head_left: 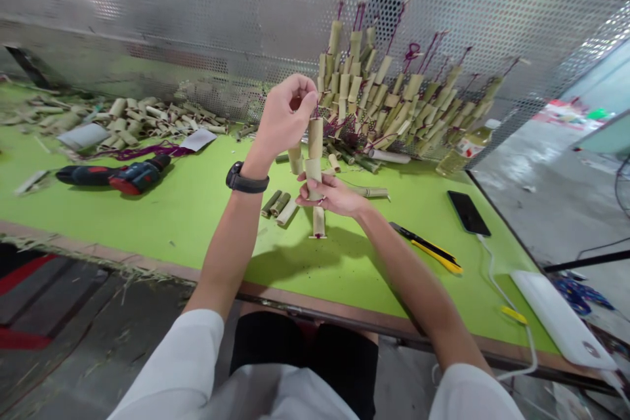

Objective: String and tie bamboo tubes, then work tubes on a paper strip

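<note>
An upright string of short bamboo tubes [315, 138] hangs between my hands, threaded on a purple cord [317, 107]. My left hand [290, 108] pinches the cord's upper end above the top tube. Lower down, the fingers of my right hand [332, 193] wrap round a middle tube. Beneath it the bottom tube [319, 220] hangs or stands just over the green tabletop, with a small crosspiece [317, 236] at its lower end. Several loose bamboo pieces [286, 211] lie just left of it.
Strung bamboo bundles [388, 98] lean against the perforated metal panel [221, 13]. A pile of cut tubes [142, 121] and a power drill [118, 175] are on the left. On the right are a utility knife [428, 249], a phone [468, 212], an oil bottle [465, 149] and a white power strip [561, 318].
</note>
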Tool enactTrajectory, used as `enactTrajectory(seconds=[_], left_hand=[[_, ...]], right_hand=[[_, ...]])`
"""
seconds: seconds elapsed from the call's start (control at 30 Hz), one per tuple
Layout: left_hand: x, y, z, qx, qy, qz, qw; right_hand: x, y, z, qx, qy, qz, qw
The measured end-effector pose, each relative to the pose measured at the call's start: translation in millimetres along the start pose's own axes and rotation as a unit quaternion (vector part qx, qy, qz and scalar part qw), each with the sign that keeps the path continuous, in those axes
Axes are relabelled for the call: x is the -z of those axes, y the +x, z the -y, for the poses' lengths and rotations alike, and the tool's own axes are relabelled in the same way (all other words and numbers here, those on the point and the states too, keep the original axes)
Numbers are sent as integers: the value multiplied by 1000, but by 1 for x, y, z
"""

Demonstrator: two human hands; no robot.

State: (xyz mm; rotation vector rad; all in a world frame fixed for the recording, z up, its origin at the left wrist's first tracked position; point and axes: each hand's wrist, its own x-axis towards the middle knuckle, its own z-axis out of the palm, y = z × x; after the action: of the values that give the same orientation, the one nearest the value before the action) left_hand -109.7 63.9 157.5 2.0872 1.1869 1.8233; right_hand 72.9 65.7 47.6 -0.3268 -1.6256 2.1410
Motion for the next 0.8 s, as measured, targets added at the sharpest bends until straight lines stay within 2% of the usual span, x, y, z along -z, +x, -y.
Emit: enactTrajectory(seconds=[0.2, 0.37, 0.57, 0.8], left_hand=[[1, -1, -6, -3, -1, 6, 1000], [0, -1, -5, 2, 3, 12, 1000], [0, -1, -4, 16, -11, 3, 1000], [-2, -2, -6, 8, -5, 17, 1000]], right_hand=[[0, -3, 0, -41, -86, 19, 995], [4, -2, -4, -34, -141, 20, 989], [3, -4, 3, -55, -124, 33, 990], [-6, -4, 4, -48, -114, -13, 992]])
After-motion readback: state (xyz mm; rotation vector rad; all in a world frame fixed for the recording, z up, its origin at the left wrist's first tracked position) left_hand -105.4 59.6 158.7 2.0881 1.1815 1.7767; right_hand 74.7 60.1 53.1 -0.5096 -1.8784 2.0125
